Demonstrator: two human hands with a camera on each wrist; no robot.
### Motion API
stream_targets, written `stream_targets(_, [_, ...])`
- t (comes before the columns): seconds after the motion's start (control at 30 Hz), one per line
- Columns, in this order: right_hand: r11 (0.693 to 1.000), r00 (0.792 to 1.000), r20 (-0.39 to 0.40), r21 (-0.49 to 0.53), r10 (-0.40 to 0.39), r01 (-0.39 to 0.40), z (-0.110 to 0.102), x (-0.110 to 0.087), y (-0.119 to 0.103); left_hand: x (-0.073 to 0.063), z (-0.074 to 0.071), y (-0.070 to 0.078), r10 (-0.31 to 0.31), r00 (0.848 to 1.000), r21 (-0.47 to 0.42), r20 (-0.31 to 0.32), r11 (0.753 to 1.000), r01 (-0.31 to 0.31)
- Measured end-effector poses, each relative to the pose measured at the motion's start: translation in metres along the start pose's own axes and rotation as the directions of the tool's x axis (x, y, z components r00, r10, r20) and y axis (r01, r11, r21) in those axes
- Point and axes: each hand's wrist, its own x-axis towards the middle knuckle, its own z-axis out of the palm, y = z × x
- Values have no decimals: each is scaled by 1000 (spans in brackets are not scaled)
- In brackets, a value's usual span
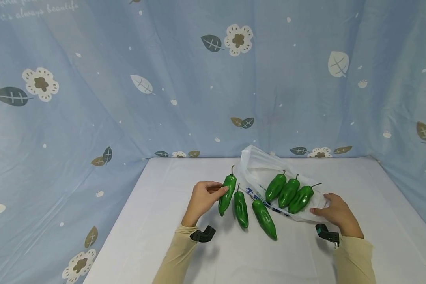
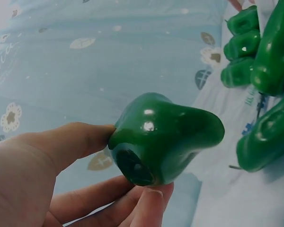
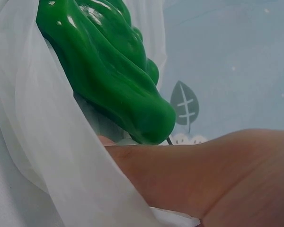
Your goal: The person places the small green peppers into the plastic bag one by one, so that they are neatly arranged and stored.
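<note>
Peppers: three of six lie on the bag, the right hand gripping its four-o'clock edge, two left loose towards eight, the left hand pinching one at nine.

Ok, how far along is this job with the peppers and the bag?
If they're being bagged, roughly halfway. Looking done: three peppers lie together at the open white bag. In hand: the left hand holds one pepper, while the right hand holds the bag's edge. Left: two peppers lying loose on the table.
</note>
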Motion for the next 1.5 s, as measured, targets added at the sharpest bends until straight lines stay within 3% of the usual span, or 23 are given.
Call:
stream_targets(0.5, [1000, 1000, -4, 8, 0, 0, 1, 1, 1, 27, 3, 16, 35, 999, -50, 18, 998, -34])
stream_targets(1.03, [1000, 1000, 7, 5, -21, 21, -1, -1, -1, 52, 9, 34, 108, 994, 14, 6, 994, -108])
stream_targets(1.5, [999, 999, 6, 3, -32, 32, -1, 1, 1, 73, 15, 45, 121, 993, 67, 1, 990, -120])
